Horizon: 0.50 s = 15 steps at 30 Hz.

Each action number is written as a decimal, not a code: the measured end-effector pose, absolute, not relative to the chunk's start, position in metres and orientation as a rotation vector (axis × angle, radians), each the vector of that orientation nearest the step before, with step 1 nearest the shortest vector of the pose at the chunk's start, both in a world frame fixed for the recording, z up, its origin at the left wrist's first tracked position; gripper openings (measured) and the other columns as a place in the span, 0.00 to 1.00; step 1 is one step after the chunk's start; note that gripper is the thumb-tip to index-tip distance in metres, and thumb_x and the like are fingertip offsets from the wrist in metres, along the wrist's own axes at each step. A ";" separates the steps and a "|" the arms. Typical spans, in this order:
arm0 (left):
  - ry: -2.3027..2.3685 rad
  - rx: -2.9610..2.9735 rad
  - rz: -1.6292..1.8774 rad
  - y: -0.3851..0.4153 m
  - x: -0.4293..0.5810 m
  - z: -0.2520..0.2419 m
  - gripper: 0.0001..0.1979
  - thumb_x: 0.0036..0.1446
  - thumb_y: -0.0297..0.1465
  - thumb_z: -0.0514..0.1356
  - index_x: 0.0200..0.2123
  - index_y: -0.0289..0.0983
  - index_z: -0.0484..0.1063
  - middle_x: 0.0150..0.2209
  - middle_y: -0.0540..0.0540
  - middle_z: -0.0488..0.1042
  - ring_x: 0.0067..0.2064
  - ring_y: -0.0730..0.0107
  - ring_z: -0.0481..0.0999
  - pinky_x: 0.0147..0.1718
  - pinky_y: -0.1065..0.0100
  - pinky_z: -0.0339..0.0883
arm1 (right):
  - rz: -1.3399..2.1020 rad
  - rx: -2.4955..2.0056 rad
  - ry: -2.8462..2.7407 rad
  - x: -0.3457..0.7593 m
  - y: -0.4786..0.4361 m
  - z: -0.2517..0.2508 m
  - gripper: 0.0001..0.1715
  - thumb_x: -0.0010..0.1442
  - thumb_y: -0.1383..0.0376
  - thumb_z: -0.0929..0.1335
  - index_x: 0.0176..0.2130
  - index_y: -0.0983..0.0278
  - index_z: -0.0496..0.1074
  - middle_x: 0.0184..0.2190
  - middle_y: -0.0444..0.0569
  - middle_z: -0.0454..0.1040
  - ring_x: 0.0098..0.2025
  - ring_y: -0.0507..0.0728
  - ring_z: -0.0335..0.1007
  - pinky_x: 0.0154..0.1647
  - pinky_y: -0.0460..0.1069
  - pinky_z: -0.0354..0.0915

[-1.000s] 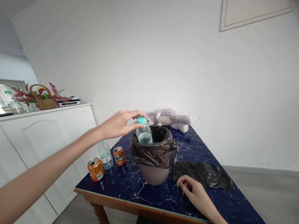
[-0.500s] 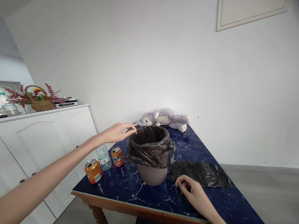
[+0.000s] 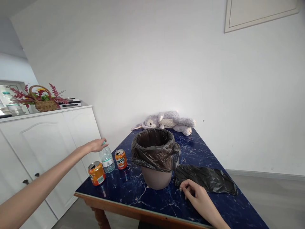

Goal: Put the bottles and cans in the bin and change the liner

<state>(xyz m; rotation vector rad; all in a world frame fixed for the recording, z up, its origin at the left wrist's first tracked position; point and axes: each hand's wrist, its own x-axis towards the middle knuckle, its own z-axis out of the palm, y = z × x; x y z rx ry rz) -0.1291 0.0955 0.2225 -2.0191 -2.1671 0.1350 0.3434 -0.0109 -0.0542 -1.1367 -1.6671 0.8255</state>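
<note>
My left hand (image 3: 98, 145) is closed around the teal cap at the top of a clear plastic bottle (image 3: 107, 161). The bottle stands upright on the table between two opened orange drink cans, a nearer can (image 3: 96, 173) and a farther can (image 3: 121, 159). Near the middle stands a pinkish-grey trash bin (image 3: 156, 179), lined with a black plastic bag (image 3: 152, 159) folded over its rim. My right hand (image 3: 193, 192) rests on the table with curled fingers, beside a flat black plastic bag (image 3: 207, 179). What those fingertips hold, if anything, cannot be made out.
The blue marbled table (image 3: 152, 203) has a wooden edge. A grey plush rabbit (image 3: 166, 122) lies at the far end against the wall. On the left, a white cabinet (image 3: 47, 133) carries a flower basket (image 3: 46, 105) and another bottle (image 3: 11, 103).
My left hand has moved left from the bin's rim to the bottle and taken hold of its cap. My right hand has stayed in place.
</note>
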 end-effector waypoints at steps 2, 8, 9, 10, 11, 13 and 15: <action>-2.147 -2.006 0.140 0.089 -0.127 0.220 0.28 0.63 0.50 0.52 0.54 0.36 0.76 0.49 0.29 0.82 0.50 0.41 0.83 0.42 0.56 0.73 | 0.824 -1.144 -1.668 0.343 -0.011 -0.054 0.21 0.68 0.48 0.63 0.39 0.60 0.76 0.25 0.45 0.73 0.29 0.57 0.72 0.33 0.49 0.65; -1.751 -1.773 -0.150 0.042 -0.073 0.263 0.27 0.74 0.42 0.41 0.66 0.37 0.63 0.59 0.29 0.73 0.45 0.39 0.82 0.41 0.47 0.73 | 0.826 -1.163 -1.676 0.343 -0.010 -0.057 0.20 0.68 0.49 0.64 0.40 0.60 0.76 0.26 0.45 0.74 0.29 0.57 0.71 0.33 0.49 0.64; -1.652 -1.733 -0.255 0.031 -0.057 0.275 0.27 0.75 0.42 0.41 0.67 0.37 0.62 0.60 0.31 0.73 0.44 0.40 0.82 0.40 0.49 0.73 | 0.827 -1.160 -1.680 0.343 -0.010 -0.058 0.20 0.68 0.50 0.64 0.40 0.60 0.76 0.26 0.45 0.74 0.29 0.57 0.71 0.33 0.49 0.64; -1.565 -1.726 -0.355 0.019 -0.039 0.285 0.26 0.75 0.43 0.41 0.67 0.38 0.63 0.61 0.33 0.73 0.44 0.42 0.82 0.39 0.50 0.74 | 0.828 -1.156 -1.685 0.343 -0.010 -0.058 0.20 0.69 0.50 0.63 0.40 0.60 0.76 0.26 0.45 0.74 0.29 0.57 0.71 0.33 0.49 0.64; -1.488 -1.739 -0.454 0.008 -0.020 0.293 0.25 0.76 0.43 0.42 0.66 0.39 0.64 0.60 0.35 0.73 0.45 0.44 0.82 0.38 0.51 0.74 | 0.830 -1.150 -1.690 0.344 -0.010 -0.059 0.20 0.69 0.50 0.63 0.40 0.60 0.76 0.26 0.45 0.74 0.29 0.57 0.71 0.33 0.49 0.64; -1.369 -1.845 -0.584 -0.012 0.016 0.300 0.23 0.76 0.42 0.43 0.64 0.40 0.65 0.61 0.37 0.73 0.41 0.51 0.82 0.35 0.54 0.76 | 0.829 -1.145 -1.694 0.344 -0.010 -0.060 0.19 0.69 0.51 0.63 0.40 0.60 0.76 0.27 0.45 0.74 0.30 0.57 0.71 0.33 0.49 0.63; -1.279 -2.050 -0.598 -0.023 0.048 0.294 0.21 0.77 0.41 0.44 0.63 0.41 0.66 0.60 0.39 0.74 0.34 0.60 0.80 0.32 0.56 0.77 | 0.823 -1.145 -1.695 0.344 -0.009 -0.061 0.19 0.69 0.51 0.63 0.40 0.60 0.76 0.27 0.45 0.74 0.30 0.57 0.71 0.33 0.49 0.63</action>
